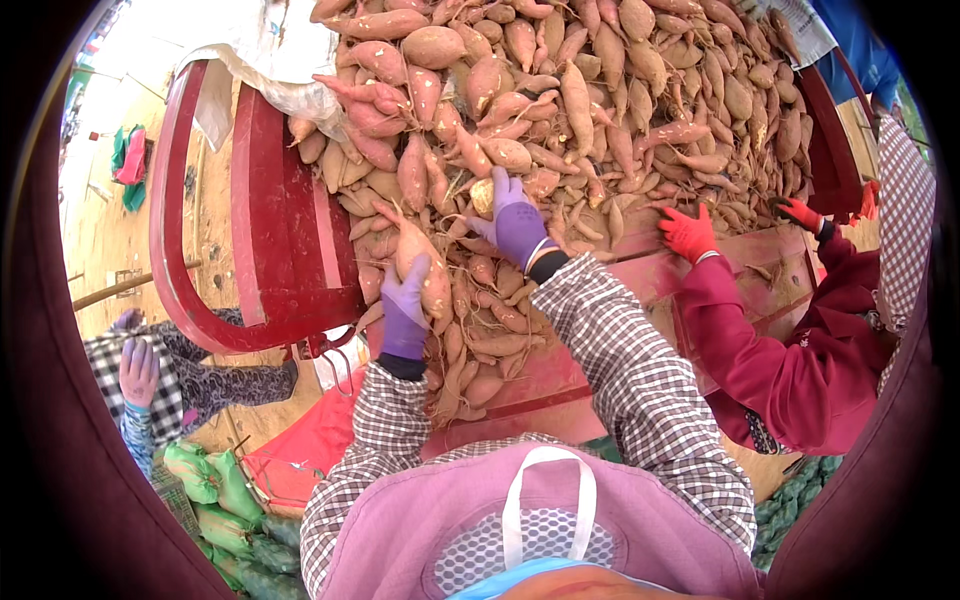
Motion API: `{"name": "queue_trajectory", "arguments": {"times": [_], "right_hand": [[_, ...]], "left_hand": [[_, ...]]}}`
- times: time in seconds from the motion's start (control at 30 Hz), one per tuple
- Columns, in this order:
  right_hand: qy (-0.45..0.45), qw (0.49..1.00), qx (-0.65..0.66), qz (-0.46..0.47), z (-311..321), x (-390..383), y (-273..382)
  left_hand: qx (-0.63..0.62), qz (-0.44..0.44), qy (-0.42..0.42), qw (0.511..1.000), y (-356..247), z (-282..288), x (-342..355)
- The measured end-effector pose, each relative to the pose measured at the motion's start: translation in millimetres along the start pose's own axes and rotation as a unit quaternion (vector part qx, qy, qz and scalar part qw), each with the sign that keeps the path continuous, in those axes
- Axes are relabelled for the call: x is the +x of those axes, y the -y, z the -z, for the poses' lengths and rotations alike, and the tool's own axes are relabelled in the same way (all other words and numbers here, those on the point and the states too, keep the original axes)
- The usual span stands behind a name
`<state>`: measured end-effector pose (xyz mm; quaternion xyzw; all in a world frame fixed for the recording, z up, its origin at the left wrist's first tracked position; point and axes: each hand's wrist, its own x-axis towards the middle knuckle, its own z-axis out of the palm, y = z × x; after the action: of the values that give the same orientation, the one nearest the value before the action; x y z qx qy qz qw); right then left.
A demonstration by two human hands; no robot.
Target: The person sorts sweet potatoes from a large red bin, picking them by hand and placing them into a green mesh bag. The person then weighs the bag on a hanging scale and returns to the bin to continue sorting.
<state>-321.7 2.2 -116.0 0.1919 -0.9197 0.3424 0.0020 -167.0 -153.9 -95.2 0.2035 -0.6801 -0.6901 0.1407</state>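
Note:
My left hand (405,312), in a purple glove, grips a large pinkish sweet potato (418,258) with a long thin root end at its top. Slightly farther off and to the right, my right hand (517,220), gloved the same way, has its thumb and fingers around a sweet potato with a pale yellow broken end (483,197). Most of that piece is hidden by the glove. Both hands are over a big heap of sweet potatoes (640,80), many with hairy roots and soil on them.
The heap lies on a red metal truck bed (510,405) with a red side rail (170,200). At right, a co-worker's red-gloved hand (688,234) rests by the pile. Another person's gloved hand (139,372) shows at left. Green filled bags (225,525) stand lower left.

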Motion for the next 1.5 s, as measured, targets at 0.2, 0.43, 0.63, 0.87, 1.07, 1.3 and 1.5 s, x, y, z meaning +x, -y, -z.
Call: {"name": "queue_trajectory", "arguments": {"times": [0.2,0.43,0.63,0.87,1.07,1.3,1.5], "right_hand": [[0.121,0.858,0.471,-0.168,66.8,-14.2,-27.9],[-0.023,0.842,0.522,-0.13,185.7,68.6,-64.9],[0.076,0.971,0.153,-0.168,108.6,136.8,-87.3],[0.031,0.912,0.4,-0.087,99.2,86.1,-65.3],[0.101,0.461,0.882,-0.017,159.0,-53.7,-79.7],[0.058,0.436,0.888,-0.137,193.7,-317.6,-53.6],[-0.225,0.409,0.847,-0.254,238.8,-587.7,-48.8]], "left_hand": [[-0.176,0.009,-0.089,0.98,-33.5,21.3,28.6],[-0.138,-0.118,0.033,0.983,-84.0,22.8,189.3],[0.306,-0.089,-0.153,0.935,-47.2,-48.0,266.0],[-0.092,-0.071,0.065,0.991,-47.9,0.2,233.8],[-0.398,-0.058,0.08,0.912,-52.8,40.3,135.2],[-0.333,0.313,0.252,0.853,-44.1,-106.3,-169.9],[-0.167,0.318,0.577,0.733,-5.2,-209.9,-408.0]]}}
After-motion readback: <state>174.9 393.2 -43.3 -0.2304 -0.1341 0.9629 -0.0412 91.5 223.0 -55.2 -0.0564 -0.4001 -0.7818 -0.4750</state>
